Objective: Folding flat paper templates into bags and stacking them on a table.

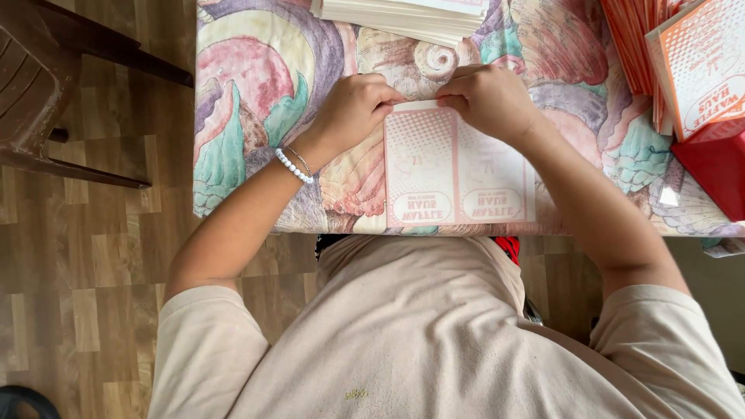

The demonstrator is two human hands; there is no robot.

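- Head view: left hand (353, 105) and right hand (485, 97), fingers curled shut, pinch the far edge of a flat pink printed carton blank (458, 167).
- Blank lies unfolded at the surface's (256, 93) near edge.
- Far: pale flat stack (400, 17); right: orange printed stack (683, 54).

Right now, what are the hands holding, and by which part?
Both hands, left hand and right hand, pinch the far top edge of the flat pink-and-white printed carton sheet, near its middle, as it lies on the patterned tablecloth.

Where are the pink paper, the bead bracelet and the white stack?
pink paper (458, 167), head view, middle of sheet
bead bracelet (293, 166), head view, white beads
white stack (403, 17), head view, front edge
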